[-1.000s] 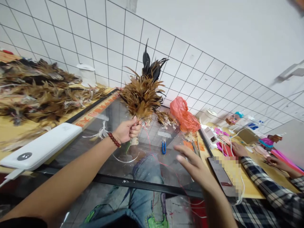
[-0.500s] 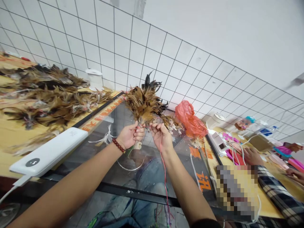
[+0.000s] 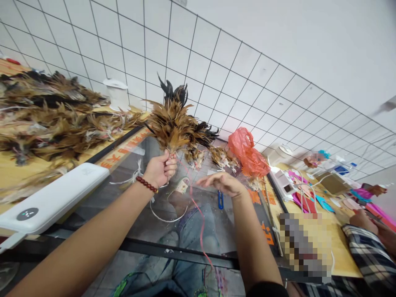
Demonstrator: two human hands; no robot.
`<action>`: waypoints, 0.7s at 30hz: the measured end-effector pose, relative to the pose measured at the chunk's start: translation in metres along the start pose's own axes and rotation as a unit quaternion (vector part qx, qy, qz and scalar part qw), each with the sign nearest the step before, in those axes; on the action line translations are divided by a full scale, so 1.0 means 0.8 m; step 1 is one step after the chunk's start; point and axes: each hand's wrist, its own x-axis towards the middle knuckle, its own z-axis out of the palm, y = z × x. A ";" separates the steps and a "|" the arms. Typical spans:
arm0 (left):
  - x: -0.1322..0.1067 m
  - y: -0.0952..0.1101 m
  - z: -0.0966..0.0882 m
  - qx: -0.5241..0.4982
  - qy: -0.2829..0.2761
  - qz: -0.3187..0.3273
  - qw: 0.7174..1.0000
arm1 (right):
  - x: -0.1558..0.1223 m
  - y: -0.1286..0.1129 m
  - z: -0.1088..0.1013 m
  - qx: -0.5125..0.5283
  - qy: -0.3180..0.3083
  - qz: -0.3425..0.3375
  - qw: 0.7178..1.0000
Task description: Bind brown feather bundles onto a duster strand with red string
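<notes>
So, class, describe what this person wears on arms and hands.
Both forearms are bare, no gloves. The left hand has a bracelet of dark red beads at its wrist. The right hand wears nothing; a black sleeve edge shows higher up that arm.

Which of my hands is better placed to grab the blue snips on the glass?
Right. The right hand is open and free, hovering close to the blue snips; the left hand is closed around the feather bundle.

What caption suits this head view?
Left hand grips a brown feather bundle upright over the glass table; right hand hovers open near a red thread.
</notes>
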 end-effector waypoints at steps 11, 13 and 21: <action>0.007 -0.018 -0.005 0.000 -0.005 -0.002 1.000 | 0.112 0.030 -0.018 -0.395 0.329 0.158 0.843; 0.008 -0.015 -0.007 -0.008 -0.010 0.008 1.000 | 0.109 0.028 -0.018 -0.338 0.329 0.151 0.869; 0.009 -0.016 -0.005 -0.040 -0.041 0.026 0.998 | 0.064 0.010 -0.011 -0.045 0.287 0.048 0.956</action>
